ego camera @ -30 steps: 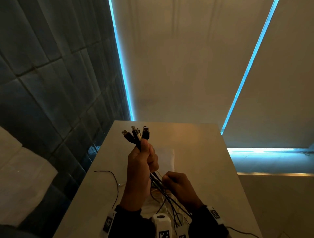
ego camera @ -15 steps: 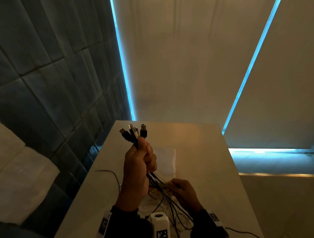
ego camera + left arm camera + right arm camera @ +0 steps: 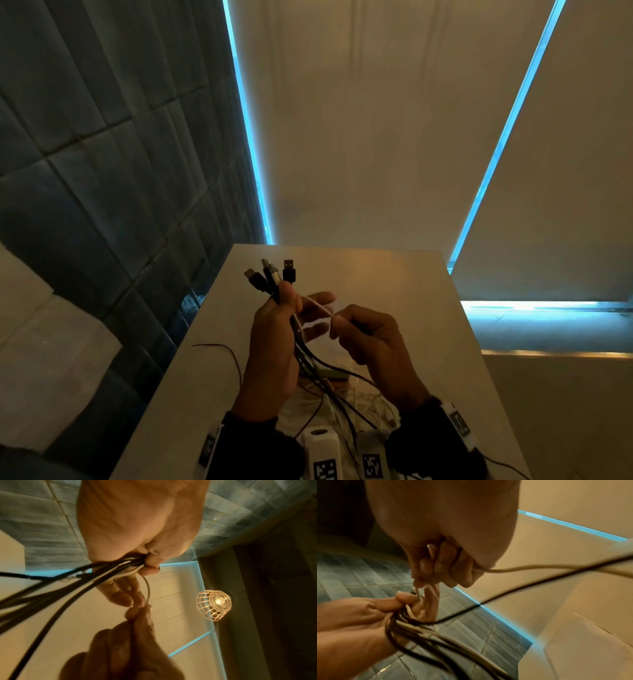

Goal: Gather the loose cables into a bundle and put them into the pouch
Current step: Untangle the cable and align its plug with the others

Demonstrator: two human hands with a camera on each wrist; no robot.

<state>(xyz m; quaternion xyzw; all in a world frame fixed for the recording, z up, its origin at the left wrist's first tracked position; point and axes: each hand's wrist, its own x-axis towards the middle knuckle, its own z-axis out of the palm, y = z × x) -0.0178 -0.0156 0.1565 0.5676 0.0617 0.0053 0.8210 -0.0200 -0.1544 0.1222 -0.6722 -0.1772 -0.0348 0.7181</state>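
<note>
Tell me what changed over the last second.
The right hand rose from the cables on the table, bringing a white cable up to the left hand, whose fingers opened to take it. The left hand still holds the bundle, plugs up.

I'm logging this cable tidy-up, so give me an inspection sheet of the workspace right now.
Surface: pale table, lit warm.
Job's things: cable bundle held upright, plugs on top; white cable runs between both hands; pouch cannot be told for sure, something pale lies under the cables.
Clutter: small green item on the table.
Hands: left hand grips the bundle, fingers partly spread; right hand pinches the white cable.
Cables: thin black cable loose on the table, left; tails hang down tangled.
Surroundings: tiled wall, blue light strips, caged lamp.
</note>
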